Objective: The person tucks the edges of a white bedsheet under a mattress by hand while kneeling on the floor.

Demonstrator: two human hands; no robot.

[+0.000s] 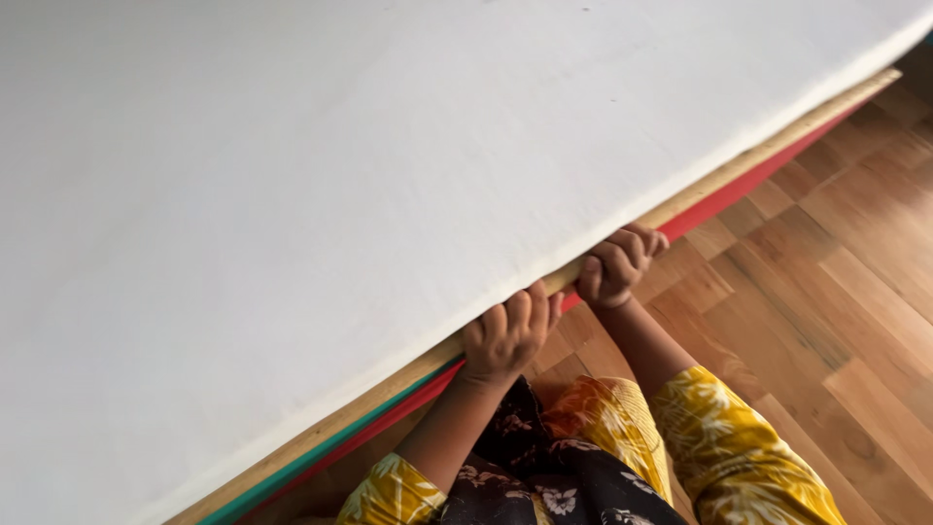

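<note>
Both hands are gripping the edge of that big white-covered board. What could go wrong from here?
The left hand and right hand sit close together on the wooden edge of the wide white-covered board, so it might tip sideways. The fingers curl around the edge and could be pinched if the board drops. The wooden floor might be scratched.

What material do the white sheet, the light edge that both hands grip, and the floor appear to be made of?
White sheet: probably matte cloth or thick fabric, with a soft, even, non-glossy surface. Light edge gripped by the left hand and right hand: likely bare wood, tan with grain. Floor: wood or wood-look planks, with visible grain, seams and a slight sheen.
</note>
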